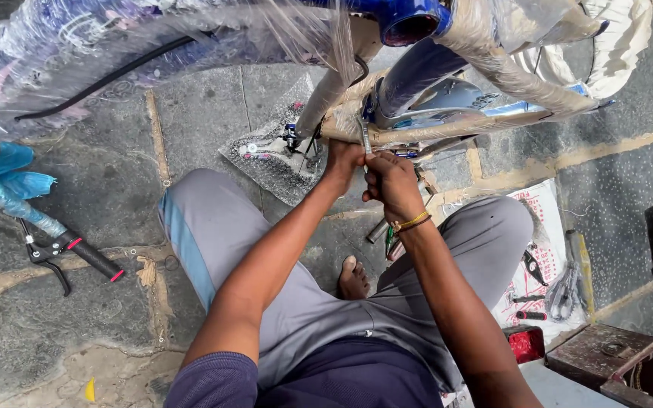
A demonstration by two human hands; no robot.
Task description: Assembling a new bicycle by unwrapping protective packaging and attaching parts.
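A blue bicycle frame point(417, 72) wrapped in clear plastic and paper stands over the stone floor in front of me. My right hand point(388, 181) is closed around a slim metal spanner point(365, 134) that points up at the frame's wrapped lower tube point(417, 132). My left hand point(341, 160) is pressed against the same spot, fingers curled beside the spanner and the tube. A yellow band sits on my right wrist. My bare foot point(354, 278) rests between my grey-trousered knees.
A handlebar end with black grip and brake lever point(69, 253), partly in blue wrap, lies at the left. A plastic bag of small parts point(266, 155) lies under the frame. Pliers and other tools point(564, 287) rest on a white sheet at right, near a wooden box point(606, 355).
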